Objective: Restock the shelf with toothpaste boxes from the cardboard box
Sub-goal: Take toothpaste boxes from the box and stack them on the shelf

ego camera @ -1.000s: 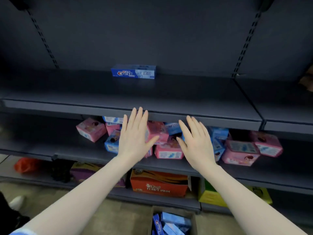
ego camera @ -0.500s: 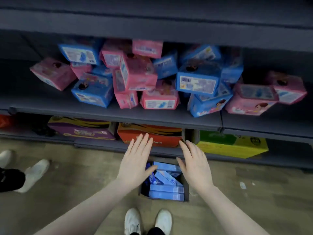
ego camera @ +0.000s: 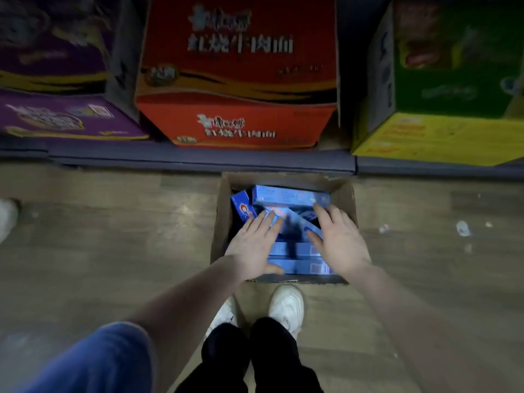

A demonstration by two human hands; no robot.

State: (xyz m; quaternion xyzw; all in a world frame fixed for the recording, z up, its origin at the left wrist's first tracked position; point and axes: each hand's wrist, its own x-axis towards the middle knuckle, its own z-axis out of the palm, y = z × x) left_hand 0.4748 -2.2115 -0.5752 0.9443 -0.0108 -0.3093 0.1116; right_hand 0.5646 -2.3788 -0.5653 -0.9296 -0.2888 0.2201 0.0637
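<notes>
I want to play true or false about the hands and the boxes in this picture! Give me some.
1. Both hands, left hand and right hand, reach into the cardboard box. True.
2. The toothpaste boxes are red. False: they are blue.
3. The carton on the shelf right behind the cardboard box is green. False: it is red.
4. White shoes stand just in front of the cardboard box. True.

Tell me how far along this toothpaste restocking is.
Early stage. Nothing visibly done here: the cardboard box on the floor remains full of toothpaste boxes. In hand: left hand and right hand reach in, fingers straight, gripping nothing. Left: lifting and shelving them.
</notes>
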